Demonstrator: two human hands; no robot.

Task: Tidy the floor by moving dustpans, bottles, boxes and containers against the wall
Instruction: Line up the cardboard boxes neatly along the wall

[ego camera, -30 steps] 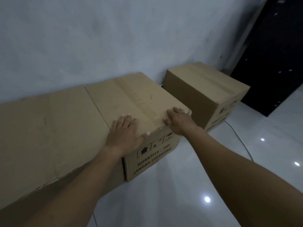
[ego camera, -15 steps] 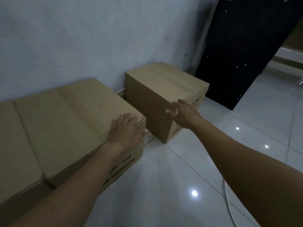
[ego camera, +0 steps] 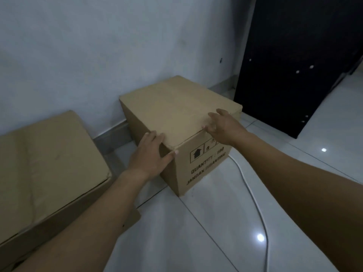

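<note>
Glossy tiled floor (ego camera: 196, 232) meets a pale wall (ego camera: 98, 46) beside a dark door (ego camera: 294, 55). Cardboard box (ego camera: 176, 110) stands near the wall; left grip (ego camera: 149, 156) flat-fingered on its corner, right grip (ego camera: 224, 126) spread open at its top edge.

glossy white tiled floor (ego camera: 196, 242), light spots mirrored in it. two cardboard boxes stand on it with a gap between them, the printed box (ego camera: 176, 112) right and the dented box (ego camera: 49, 163) left. a white cable (ego camera: 253, 195) trails from the printed box's base toward the viewer.
</note>
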